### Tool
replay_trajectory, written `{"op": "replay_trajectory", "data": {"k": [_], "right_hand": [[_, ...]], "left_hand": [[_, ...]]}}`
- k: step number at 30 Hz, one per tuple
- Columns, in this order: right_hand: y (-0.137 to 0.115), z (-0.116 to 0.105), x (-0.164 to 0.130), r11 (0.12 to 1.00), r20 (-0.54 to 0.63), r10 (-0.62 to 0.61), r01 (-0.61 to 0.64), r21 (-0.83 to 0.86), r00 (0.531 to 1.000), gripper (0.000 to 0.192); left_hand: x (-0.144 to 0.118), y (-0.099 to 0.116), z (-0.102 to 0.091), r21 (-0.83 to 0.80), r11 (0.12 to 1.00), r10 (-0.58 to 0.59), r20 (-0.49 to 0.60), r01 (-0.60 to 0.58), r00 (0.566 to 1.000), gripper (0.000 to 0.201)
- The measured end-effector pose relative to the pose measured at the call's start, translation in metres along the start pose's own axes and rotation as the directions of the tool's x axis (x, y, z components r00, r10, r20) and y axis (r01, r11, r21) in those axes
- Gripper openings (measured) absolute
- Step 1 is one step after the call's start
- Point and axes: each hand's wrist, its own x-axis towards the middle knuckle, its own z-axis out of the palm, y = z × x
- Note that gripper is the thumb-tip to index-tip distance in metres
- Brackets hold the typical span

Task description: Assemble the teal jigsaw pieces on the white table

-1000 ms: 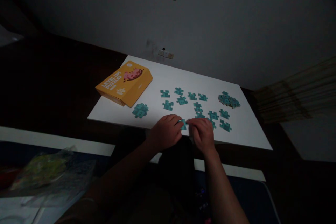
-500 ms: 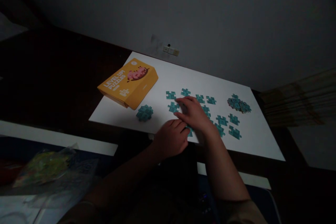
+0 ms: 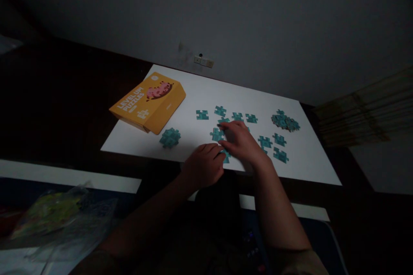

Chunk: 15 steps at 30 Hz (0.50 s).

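Teal puzzle pieces (image 3: 265, 141) scattered on white surface (image 3: 193, 94). Right hand (image 3: 240, 139) flat on one piece (image 3: 217, 134), grip released. Left hand (image 3: 204, 164) loosely curled, grip contents unclear

An orange puzzle box (image 3: 149, 102) is seen lying flat on the white bench (image 3: 309, 163), well to the left of the hands and farther back. A wall socket (image 3: 203, 61) is set low in the grey wall beyond them. A crumpled clear plastic bag (image 3: 61, 215) is seen at the near left, well apart from the hands. Bundled pale sticks (image 3: 364, 111) are laid at the far right.
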Motion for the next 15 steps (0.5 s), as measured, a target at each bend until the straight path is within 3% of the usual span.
{"op": "replay_trajectory", "data": {"k": [7,15], "right_hand": [[0.004,-0.001,-0.019,0.999,-0.051,0.036,-0.036,0.003,0.998,0.051],[0.015,0.019,-0.034,0.997,-0.144,0.043,-0.034,0.068,0.989,0.051]], "left_hand": [[0.0,-0.003,0.002,0.046,0.999,0.011,0.003,-0.011,1.0,0.036],[-0.001,-0.003,0.002,0.092,0.996,0.013,-0.061,-0.008,0.998,0.039]]}}
